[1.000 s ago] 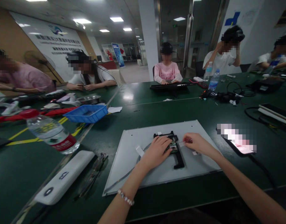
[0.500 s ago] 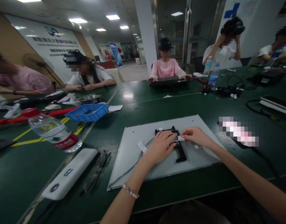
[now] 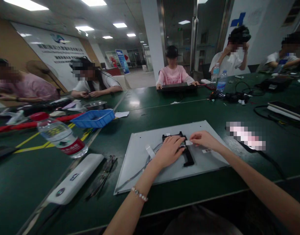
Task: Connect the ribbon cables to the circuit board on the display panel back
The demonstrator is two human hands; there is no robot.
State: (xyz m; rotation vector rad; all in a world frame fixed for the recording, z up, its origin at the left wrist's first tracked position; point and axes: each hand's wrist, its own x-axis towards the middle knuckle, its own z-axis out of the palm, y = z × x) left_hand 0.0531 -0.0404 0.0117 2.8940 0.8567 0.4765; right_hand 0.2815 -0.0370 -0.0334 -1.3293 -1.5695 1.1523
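Observation:
A flat pale panel [image 3: 137, 147] lies on the green table in front of me, with a black plastic bracket [image 3: 188, 158] and a thin grey cable [image 3: 137, 176] on it. My left hand [image 3: 168, 151] rests over the bracket, its fingers stretched out and hiding much of it. Beside it, my right hand [image 3: 201, 139] pinches the end of a small white strip [image 3: 189, 142], which reaches to the bracket's edge. A white tab [image 3: 150, 151] stands up by the cable, left of my left hand. Another small label [image 3: 207, 150] lies below my right hand.
On the left are a water bottle [image 3: 64, 138], a white power bank [image 3: 76, 179], eyeglasses [image 3: 103, 176] and a blue tray [image 3: 93, 119]. A phone-like device [image 3: 246, 137] with a cable lies to the right. Several people sit around the table.
The view has shifted slightly. Both hands keep nearly the same places on the panel, the right one still pinching the white strip.

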